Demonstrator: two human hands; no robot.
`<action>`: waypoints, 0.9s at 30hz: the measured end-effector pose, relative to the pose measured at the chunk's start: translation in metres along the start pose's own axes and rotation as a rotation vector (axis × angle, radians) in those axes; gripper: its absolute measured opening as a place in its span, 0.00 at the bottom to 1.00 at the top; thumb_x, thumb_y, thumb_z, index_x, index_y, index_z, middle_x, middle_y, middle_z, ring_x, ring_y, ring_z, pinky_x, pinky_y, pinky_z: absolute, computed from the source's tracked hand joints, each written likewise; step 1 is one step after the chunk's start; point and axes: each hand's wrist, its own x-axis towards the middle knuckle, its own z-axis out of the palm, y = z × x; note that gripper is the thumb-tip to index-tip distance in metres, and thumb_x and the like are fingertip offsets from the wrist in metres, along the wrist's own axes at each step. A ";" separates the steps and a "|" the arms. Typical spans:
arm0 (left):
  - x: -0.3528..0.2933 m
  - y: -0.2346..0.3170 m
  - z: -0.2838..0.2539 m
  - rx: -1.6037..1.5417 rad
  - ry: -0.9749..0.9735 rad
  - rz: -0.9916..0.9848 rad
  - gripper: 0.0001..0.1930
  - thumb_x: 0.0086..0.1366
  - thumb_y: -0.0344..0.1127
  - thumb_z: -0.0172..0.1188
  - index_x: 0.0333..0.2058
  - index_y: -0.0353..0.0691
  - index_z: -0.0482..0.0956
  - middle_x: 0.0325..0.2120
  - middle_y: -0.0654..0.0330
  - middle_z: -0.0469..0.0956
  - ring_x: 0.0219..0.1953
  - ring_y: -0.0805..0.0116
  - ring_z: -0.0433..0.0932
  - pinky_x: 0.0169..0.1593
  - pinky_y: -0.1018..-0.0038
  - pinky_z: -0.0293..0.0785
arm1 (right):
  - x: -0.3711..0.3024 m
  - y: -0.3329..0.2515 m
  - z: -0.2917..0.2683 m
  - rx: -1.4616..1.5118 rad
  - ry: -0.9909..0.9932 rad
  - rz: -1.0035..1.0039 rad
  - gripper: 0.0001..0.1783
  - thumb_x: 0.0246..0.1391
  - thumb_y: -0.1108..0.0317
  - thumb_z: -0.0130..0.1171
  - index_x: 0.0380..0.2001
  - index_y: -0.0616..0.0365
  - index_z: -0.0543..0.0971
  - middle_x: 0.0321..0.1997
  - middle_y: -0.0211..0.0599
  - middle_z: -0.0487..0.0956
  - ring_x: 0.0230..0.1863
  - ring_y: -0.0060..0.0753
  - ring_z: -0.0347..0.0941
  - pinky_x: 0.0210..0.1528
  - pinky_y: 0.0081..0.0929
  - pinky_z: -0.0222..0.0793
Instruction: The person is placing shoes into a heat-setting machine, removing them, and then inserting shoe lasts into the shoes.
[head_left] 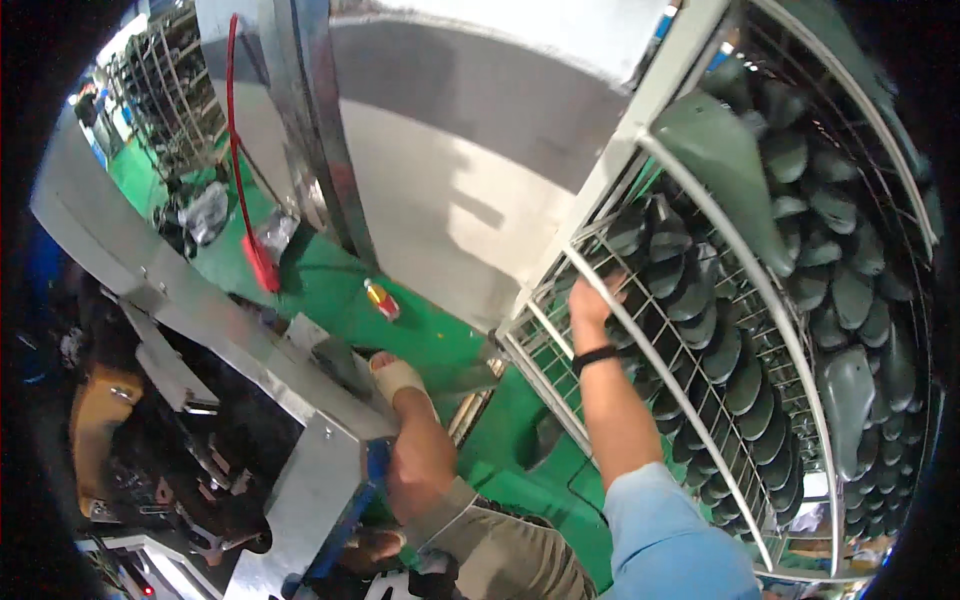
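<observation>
My right hand (594, 302), below a light blue sleeve and a black wristband, reaches to the wire rack (690, 415) on the right. It is at the white rail beside dark, rounded shoe-shaped pieces (665, 240). The rail and blur hide parts of its fingers, so its grip and any contact with a piece are unclear. A skin-coloured patch (376, 546) low beside the machine may be my left hand; its fingers are not clear. Nearby are khaki shorts (510, 550) and a bare leg (420, 465) with a tan-covered foot end.
A grey metal machine (310, 500) with dark inner parts fills the left. On the green floor lie a red-and-yellow container (382, 300) and a red long-handled tool (262, 265). A large smooth green piece (725, 170) hangs at the rack's upper part. A pale wall (440, 170) stands behind.
</observation>
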 end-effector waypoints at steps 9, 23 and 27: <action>0.009 -0.018 -0.016 1.164 0.060 0.457 0.28 0.62 0.48 0.60 0.59 0.45 0.74 0.46 0.54 0.78 0.46 0.53 0.77 0.47 0.59 0.74 | 0.040 0.043 -0.006 -0.331 -0.184 -0.675 0.28 0.62 0.61 0.55 0.59 0.69 0.70 0.48 0.62 0.80 0.37 0.60 0.81 0.33 0.45 0.80; -0.116 0.007 -0.166 0.149 0.525 0.268 0.26 0.67 0.44 0.58 0.60 0.38 0.72 0.51 0.52 0.77 0.52 0.58 0.75 0.56 0.64 0.71 | -0.141 0.053 -0.231 0.429 -0.861 -0.132 0.17 0.54 0.68 0.56 0.45 0.60 0.83 0.45 0.55 0.83 0.47 0.53 0.80 0.52 0.39 0.75; -0.166 0.007 -0.254 0.056 0.827 0.454 0.25 0.68 0.42 0.57 0.59 0.36 0.72 0.52 0.53 0.77 0.53 0.60 0.75 0.58 0.65 0.70 | -0.200 -0.009 -0.315 0.820 -0.997 -0.126 0.15 0.59 0.78 0.53 0.49 0.66 0.79 0.42 0.43 0.85 0.33 0.30 0.83 0.37 0.26 0.77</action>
